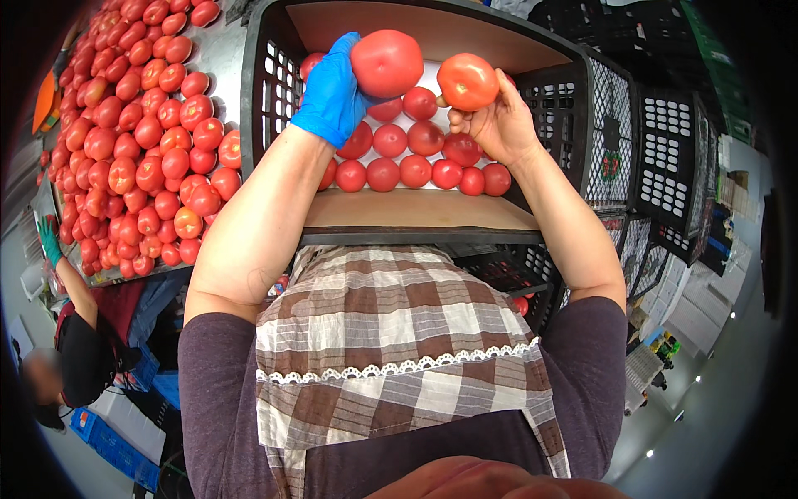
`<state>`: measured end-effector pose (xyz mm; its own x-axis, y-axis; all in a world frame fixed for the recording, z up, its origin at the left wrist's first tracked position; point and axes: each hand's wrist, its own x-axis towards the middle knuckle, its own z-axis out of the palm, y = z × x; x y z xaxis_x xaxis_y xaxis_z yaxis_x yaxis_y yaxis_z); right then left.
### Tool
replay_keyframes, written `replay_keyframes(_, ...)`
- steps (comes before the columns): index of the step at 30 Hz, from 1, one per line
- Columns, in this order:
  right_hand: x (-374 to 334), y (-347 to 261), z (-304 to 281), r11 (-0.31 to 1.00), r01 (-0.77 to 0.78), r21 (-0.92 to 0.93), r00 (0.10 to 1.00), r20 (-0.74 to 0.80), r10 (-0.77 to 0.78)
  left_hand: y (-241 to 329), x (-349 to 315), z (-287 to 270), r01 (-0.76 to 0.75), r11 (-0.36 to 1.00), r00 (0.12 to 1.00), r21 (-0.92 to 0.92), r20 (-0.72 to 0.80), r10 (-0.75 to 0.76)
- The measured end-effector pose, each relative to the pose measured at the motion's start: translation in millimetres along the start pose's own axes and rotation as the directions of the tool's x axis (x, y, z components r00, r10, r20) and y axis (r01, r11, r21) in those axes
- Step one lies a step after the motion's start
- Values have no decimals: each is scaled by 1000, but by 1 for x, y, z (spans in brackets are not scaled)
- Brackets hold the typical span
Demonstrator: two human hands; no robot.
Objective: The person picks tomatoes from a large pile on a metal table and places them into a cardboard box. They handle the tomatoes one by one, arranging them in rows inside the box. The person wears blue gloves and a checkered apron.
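Observation:
My left hand (331, 93), in a blue glove, is closed on a large red tomato (387, 64) held above a black plastic crate (416, 234). My bare right hand (502, 125) grips an orange-red tomato (468, 82), its stem scar showing. Both hands are over the crate, apart from each other. Below them, several red tomatoes (383, 175) lie in rows on a pale bottom. Brown cardboard (416, 208) lines the crate's near and far walls. My hands and the held tomatoes hide part of the far rows.
Left of the crate, a big heap of tomatoes (137, 158) covers much of a metal table (223, 75). Black crates (665, 158) stand to the right. At the far left, a person in a green glove (50, 241) reaches toward the heap; blue crates (116, 449) sit lower left.

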<state>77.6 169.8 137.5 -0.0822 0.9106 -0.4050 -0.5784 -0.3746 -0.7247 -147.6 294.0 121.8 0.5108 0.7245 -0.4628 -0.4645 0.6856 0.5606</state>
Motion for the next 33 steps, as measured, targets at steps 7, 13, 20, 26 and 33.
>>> replay_keyframes(7,-5,5,23,975,168,-148,985,-12,-171,-5,-8,3,236,958,961,161,106,-254)
replay_keyframes(13,-12,0,46,291,318,-902,822,109,-560,-4,-23,6,271,903,890,334,271,-367)
replay_keyframes(20,-21,-1,49,81,432,-898,688,270,-674,-10,-25,2,100,911,862,401,422,-281)
replay_keyframes(26,-17,2,48,89,470,-878,630,263,-731,-6,-26,4,10,882,805,471,520,-287)
replay_keyframes(33,-13,6,52,164,507,-846,641,243,-728,-11,-32,6,-48,864,858,501,463,-221)
